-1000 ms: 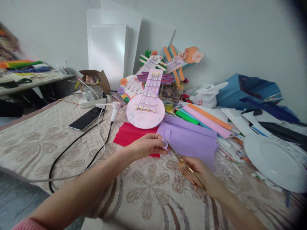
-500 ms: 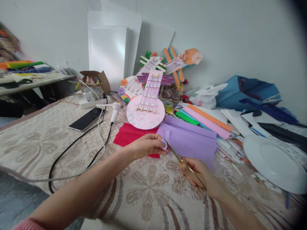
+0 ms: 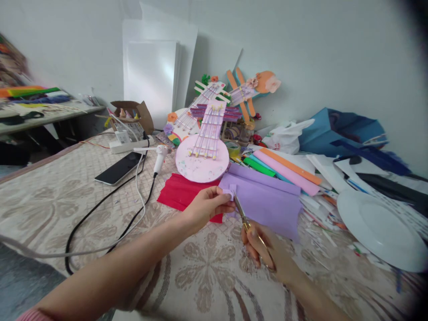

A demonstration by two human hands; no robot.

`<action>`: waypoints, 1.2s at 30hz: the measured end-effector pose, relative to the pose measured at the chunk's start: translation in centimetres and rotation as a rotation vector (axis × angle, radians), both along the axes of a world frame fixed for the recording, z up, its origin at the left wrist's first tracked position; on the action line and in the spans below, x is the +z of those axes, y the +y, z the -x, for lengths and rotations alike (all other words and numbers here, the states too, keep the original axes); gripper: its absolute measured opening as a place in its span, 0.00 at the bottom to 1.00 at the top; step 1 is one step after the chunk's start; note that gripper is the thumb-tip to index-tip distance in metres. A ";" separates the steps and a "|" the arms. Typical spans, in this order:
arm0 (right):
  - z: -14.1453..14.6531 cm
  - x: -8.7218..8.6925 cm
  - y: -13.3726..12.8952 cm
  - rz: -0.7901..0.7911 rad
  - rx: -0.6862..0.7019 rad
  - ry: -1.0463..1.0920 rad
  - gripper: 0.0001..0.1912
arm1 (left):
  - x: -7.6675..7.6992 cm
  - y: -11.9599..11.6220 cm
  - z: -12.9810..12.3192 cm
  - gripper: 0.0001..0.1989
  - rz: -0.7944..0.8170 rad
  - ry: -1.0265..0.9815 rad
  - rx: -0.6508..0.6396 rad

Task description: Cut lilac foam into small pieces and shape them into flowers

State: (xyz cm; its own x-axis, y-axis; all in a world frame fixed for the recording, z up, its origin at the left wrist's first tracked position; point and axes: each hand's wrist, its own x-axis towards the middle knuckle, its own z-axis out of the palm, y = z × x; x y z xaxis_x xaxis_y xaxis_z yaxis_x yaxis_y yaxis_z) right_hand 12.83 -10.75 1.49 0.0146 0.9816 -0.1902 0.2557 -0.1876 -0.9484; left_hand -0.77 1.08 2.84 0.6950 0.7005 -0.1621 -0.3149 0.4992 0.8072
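Between thumb and fingers, my left hand (image 3: 210,204) pinches a small piece of lilac paper (image 3: 228,193). My right hand (image 3: 262,245) is closed round the gold handles of a pair of scissors (image 3: 245,218), whose blades point up beside the lilac piece; whether they touch it I cannot tell. Behind them lies a sheet of purple crepe paper (image 3: 270,207), with a small lilac strip on it near my left fingertips. Red crepe paper (image 3: 177,191) is partly hidden by my left hand. Just beyond sits a pink paper guitar (image 3: 200,166) with purple strings.
To the left are a white glue gun (image 3: 161,159), a phone (image 3: 118,168), trailing cables and a power strip (image 3: 129,145). Coloured paper rolls (image 3: 289,171), a white plate (image 3: 377,227), scraps and a blue bag (image 3: 341,131) crowd the right. More craft guitars lean at the back.
The scissors have swung more upright and shifted left with my right hand. The lilac piece in my left fingers has turned and now lies more sideways. The view has shifted slightly.
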 end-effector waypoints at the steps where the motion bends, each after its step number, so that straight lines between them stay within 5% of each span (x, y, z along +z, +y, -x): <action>1: 0.1 -0.1 0.0 0.005 -0.013 -0.003 0.26 | 0.0 -0.1 -0.1 0.13 -0.001 0.003 0.024; 36: 0.8 -0.5 0.3 -0.022 -0.117 -0.051 0.21 | -0.3 -1.7 -0.7 0.12 0.000 -0.008 0.216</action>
State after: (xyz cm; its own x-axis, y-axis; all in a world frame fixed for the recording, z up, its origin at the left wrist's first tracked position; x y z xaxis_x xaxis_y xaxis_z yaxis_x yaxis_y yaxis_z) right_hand 12.01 -10.42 0.97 0.1385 0.9766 -0.1646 0.2815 -0.1981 -0.9389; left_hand -0.10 -0.66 2.54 0.5298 0.8334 -0.1571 -0.4213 0.4194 0.8041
